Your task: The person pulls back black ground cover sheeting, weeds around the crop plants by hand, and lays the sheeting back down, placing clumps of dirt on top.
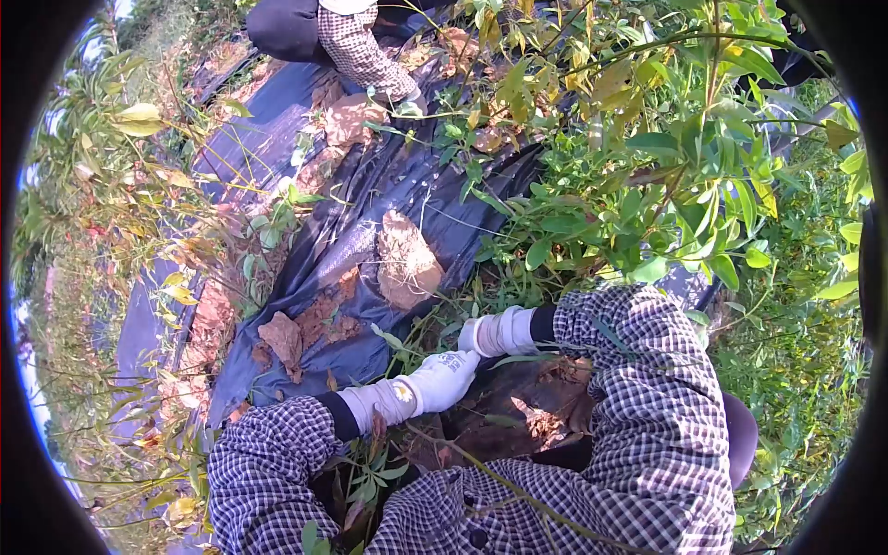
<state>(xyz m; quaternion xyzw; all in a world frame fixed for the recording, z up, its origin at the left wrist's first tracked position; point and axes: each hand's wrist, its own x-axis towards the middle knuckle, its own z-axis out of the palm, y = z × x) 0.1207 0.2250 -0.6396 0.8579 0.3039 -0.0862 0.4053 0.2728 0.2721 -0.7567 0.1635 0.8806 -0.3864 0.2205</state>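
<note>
Beyond the fingers (465, 362) — black sheet (356, 365) | left hand (441, 383) against right hand (480, 335) — whether clamped, can't say

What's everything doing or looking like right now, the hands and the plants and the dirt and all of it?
Left hand: gloved, meeting the right; grip unclear.
Right hand: gloved, partly hidden; grip unclear.
Black plastic sheet: spread out, wrinkled, dirt on it.
Big dirt clump: sunlit, lying on the sheet.
Leafy plants: mostly green, some leaves yellow.
Other person's sleeve: reaching down toward the ground.
</note>
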